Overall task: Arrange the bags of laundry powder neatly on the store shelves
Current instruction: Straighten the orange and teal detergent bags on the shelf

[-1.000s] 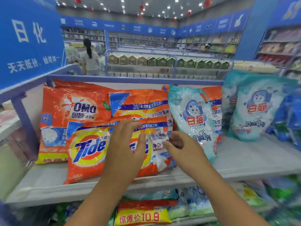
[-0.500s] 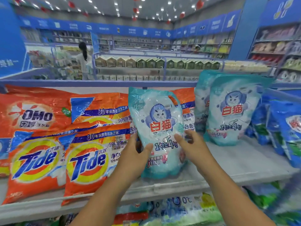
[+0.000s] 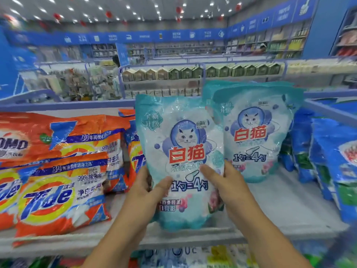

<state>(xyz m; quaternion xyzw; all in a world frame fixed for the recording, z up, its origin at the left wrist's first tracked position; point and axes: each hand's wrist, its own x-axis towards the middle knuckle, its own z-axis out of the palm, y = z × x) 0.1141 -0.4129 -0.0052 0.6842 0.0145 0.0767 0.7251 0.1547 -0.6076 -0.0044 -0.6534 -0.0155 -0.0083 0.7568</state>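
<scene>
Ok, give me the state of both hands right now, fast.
Left hand: grips the teal cat bag at its lower left edge.
Right hand: grips the same bag at its lower right edge.

Teal cat-logo bag [image 3: 183, 161] upright between both hands, seemingly above the shelf [image 3: 280, 206]

Your pale grey shelf [image 3: 270, 206] carries orange Tide bags [image 3: 58, 194] lying overlapped on its left with an OMO bag [image 3: 13, 146] behind them, teal cat-print bags [image 3: 253, 136] standing upright at centre-right, and blue bags [image 3: 332, 161] standing on its right.
</scene>
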